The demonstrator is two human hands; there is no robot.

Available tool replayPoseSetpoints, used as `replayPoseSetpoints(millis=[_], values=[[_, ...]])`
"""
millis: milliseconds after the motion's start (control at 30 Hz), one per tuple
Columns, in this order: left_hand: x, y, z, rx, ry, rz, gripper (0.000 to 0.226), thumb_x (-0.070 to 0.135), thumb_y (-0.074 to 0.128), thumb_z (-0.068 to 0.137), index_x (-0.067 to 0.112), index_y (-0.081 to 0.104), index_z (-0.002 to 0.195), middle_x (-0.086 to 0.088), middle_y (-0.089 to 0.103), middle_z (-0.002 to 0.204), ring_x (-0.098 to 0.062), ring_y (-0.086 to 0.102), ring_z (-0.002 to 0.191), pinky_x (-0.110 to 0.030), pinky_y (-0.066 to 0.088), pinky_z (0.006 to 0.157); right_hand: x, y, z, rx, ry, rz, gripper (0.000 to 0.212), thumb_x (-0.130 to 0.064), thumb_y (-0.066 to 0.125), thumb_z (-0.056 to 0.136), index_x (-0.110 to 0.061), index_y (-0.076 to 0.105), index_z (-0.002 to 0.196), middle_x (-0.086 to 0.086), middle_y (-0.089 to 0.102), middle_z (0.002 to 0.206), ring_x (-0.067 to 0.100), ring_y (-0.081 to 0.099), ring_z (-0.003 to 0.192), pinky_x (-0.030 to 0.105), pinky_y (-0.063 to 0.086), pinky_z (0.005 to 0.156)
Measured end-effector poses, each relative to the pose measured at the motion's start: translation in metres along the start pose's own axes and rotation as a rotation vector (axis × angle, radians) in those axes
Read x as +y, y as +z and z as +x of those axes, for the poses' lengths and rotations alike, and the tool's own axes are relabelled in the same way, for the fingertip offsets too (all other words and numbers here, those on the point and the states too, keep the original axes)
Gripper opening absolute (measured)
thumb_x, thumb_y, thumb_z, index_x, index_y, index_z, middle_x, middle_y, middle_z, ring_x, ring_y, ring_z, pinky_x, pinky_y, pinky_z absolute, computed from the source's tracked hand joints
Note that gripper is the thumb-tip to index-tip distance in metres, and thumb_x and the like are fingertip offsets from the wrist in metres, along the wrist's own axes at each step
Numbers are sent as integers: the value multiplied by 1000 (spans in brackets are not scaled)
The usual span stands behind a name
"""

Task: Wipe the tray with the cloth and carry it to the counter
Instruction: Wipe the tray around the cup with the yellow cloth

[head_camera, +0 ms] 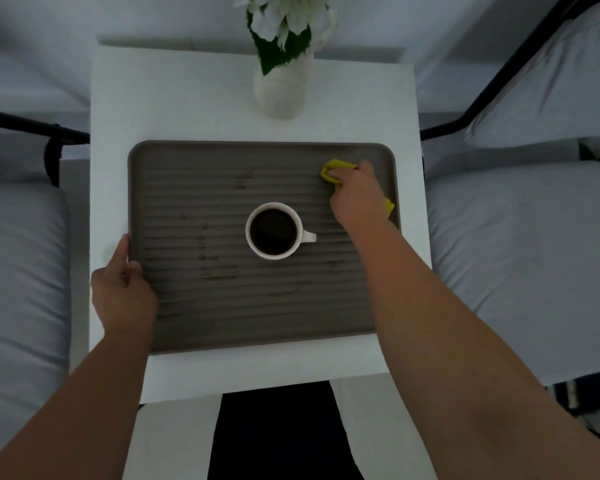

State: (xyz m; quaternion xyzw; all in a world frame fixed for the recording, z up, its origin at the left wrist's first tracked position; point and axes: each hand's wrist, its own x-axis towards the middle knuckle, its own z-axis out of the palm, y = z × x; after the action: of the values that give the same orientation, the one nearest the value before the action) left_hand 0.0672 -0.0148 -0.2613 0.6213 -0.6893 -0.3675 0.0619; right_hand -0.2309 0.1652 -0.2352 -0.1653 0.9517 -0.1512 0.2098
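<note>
A grey-brown ribbed tray [222, 313] lies on a small white table [174, 98]. Brown stains mark its ribs left of centre and near the back. A white mug [274, 231] full of dark coffee stands in the middle of the tray, handle to the right. My right hand [355, 195] presses a yellow cloth [331, 169] onto the tray's far right corner; part of the cloth sticks out under my wrist by the right rim. My left hand [123, 289] grips the tray's left rim, thumb on the inside.
A white vase [281, 88] with white flowers stands at the back of the table, just behind the tray. Grey cushioned chairs with black frames flank the table on the left [18, 271] and right [520, 254].
</note>
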Motion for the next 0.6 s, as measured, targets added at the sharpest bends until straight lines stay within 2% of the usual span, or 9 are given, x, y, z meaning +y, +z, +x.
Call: replayPoseSetpoints(millis=[67,133,233,367,433,500,600], values=[[0,0,1,-2,-11,-7,48,28,37,100,61,34,134,-19,61,110,-43,61,91,-55,51,92,-18,6,-5,-56,-123,-7,45,1,52,82,-21,63,120,17,43,126,37,54,106,34,45,94],[2,0,-1,-8,-31,-38,47,26,38,100,59,37,134,-17,61,112,-37,60,82,-53,52,90,-32,10,-6,-97,-226,16,41,-1,53,82,-21,66,116,19,44,122,39,54,103,38,46,92],[6,0,-2,7,-35,-49,49,22,39,99,58,40,133,-15,61,112,-24,58,79,-50,53,87,-25,4,0,-61,-145,27,43,0,53,82,-26,67,113,16,44,123,37,56,100,35,47,93],[9,2,-1,24,-62,-20,46,22,37,99,49,44,136,-14,63,111,-33,63,88,-53,52,89,24,-9,-11,92,115,118,43,0,49,87,-25,63,119,13,43,132,31,58,103,27,44,93],[12,2,-2,20,-63,-17,47,19,37,99,45,46,137,-16,63,109,-34,63,86,-52,52,88,34,-8,-23,134,205,173,38,-6,48,91,-22,58,125,15,44,130,34,57,100,34,46,93],[14,2,-3,20,-60,-8,47,17,36,100,43,48,138,-19,62,108,-34,61,87,-51,51,89,28,2,-40,131,198,154,40,-10,47,93,-22,53,130,17,44,129,37,57,97,40,47,91],[15,2,-3,29,-65,-19,47,18,36,100,43,47,138,-20,61,109,-34,61,88,-49,51,90,10,17,-67,91,1,174,45,-9,49,91,-27,50,132,16,49,121,36,60,91,42,51,84]])
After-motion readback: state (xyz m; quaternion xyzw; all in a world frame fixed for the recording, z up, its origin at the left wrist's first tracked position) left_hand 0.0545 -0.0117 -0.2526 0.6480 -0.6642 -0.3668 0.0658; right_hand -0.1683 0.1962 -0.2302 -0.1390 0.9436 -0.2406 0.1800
